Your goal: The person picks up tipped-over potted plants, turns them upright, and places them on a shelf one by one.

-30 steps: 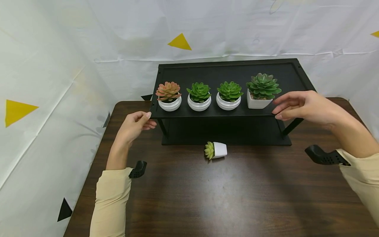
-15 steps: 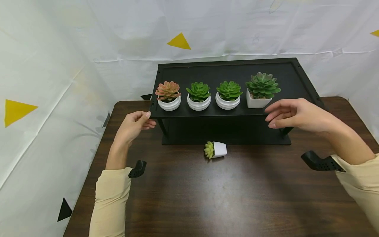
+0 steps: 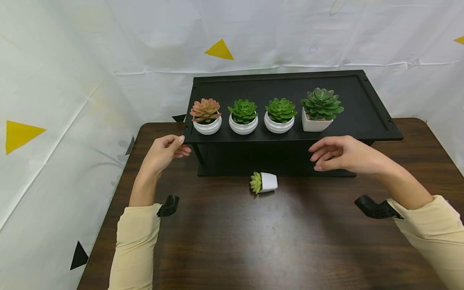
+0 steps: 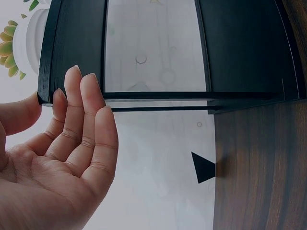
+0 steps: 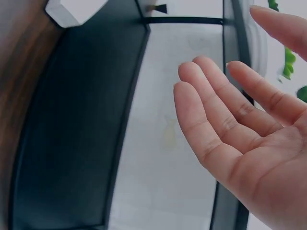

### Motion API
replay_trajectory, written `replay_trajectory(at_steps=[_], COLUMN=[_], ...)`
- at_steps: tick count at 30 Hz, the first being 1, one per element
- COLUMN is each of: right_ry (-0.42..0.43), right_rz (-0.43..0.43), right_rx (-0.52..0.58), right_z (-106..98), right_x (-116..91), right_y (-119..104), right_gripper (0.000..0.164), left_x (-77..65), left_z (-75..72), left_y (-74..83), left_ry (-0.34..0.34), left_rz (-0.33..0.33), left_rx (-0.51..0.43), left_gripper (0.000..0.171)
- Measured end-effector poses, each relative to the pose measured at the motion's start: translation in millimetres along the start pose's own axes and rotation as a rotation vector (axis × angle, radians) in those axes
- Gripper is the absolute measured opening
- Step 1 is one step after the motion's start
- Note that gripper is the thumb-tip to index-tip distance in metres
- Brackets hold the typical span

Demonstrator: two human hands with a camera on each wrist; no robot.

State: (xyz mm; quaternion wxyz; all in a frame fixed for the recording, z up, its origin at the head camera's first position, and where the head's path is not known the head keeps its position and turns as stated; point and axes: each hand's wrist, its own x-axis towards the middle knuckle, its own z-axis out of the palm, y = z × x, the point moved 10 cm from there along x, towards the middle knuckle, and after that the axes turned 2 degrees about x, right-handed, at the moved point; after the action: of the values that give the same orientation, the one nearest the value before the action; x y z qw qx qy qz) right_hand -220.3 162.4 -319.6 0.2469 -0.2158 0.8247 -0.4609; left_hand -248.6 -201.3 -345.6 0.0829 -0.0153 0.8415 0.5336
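Note:
A two-tier black shelf [image 3: 268, 86] stands at the back of the table. My left hand [image 3: 164, 153] pinches the front left corner of its top board, thumb and index finger at the edge. In the left wrist view, the other fingers [image 4: 103, 139] extend below the board. My right hand [image 3: 342, 155] hovers before the shelf's right part with relaxed, slightly bent fingers and holds nothing. A small succulent in a white pot [image 3: 269, 182] lies on its side before the lower tier; in the right wrist view only its white pot [image 5: 76, 10] shows.
Along the top board's front stand a pinkish succulent [image 3: 205, 110], two green succulents [image 3: 243, 112] [image 3: 280, 110] in round white pots, and a larger one [image 3: 322, 105] in a square pot. The brown table [image 3: 224, 241] borders white sheeting [image 3: 152, 36].
My right hand has left the shelf's front right edge and moved left, down and toward me. My left hand stays at the corner. The plants have not moved.

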Motion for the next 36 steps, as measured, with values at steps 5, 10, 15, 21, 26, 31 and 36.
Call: replay_trajectory(at_steps=[5, 10, 15, 21, 26, 31, 36], right_ry=[-0.001, 0.021, 0.039, 0.028, 0.013, 0.005, 0.021], right_rz=[-0.020, -0.016, -0.015, -0.042, -0.047, -0.052, -0.060], right_rx=[0.033, 0.019, -0.017, -0.043, -0.067, -0.088, -0.131], right_z=[15.2, 28.5, 39.6, 55.3, 68.2, 81.1, 89.4], right_x=[6.4, 11.8, 18.2, 24.7, 30.0, 35.2, 42.9], right_y=[4.6, 8.3, 14.6, 20.4, 25.0, 30.4, 37.1], right_gripper=[0.039, 0.040, 0.043, 0.045, 0.046, 0.047, 0.048], left_x=[0.6, -0.3, -1.1, -1.0, -0.4, 0.0, 0.1], left_z=[-0.2, -0.3, -0.3, -0.3, -0.3, -0.2, 0.0], left_y=[-0.6, -0.7, 0.0, 0.0, -0.5, -1.0, -1.1], left_ry=[0.001, 0.000, 0.000, 0.001, 0.002, 0.003, 0.004], left_rz=[-0.001, -0.007, -0.008, -0.004, -0.002, -0.003, -0.002], left_rx=[-0.003, -0.002, -0.002, 0.002, 0.005, 0.001, -0.008], left_gripper=[0.038, 0.038, 0.038, 0.037, 0.037, 0.036, 0.036])
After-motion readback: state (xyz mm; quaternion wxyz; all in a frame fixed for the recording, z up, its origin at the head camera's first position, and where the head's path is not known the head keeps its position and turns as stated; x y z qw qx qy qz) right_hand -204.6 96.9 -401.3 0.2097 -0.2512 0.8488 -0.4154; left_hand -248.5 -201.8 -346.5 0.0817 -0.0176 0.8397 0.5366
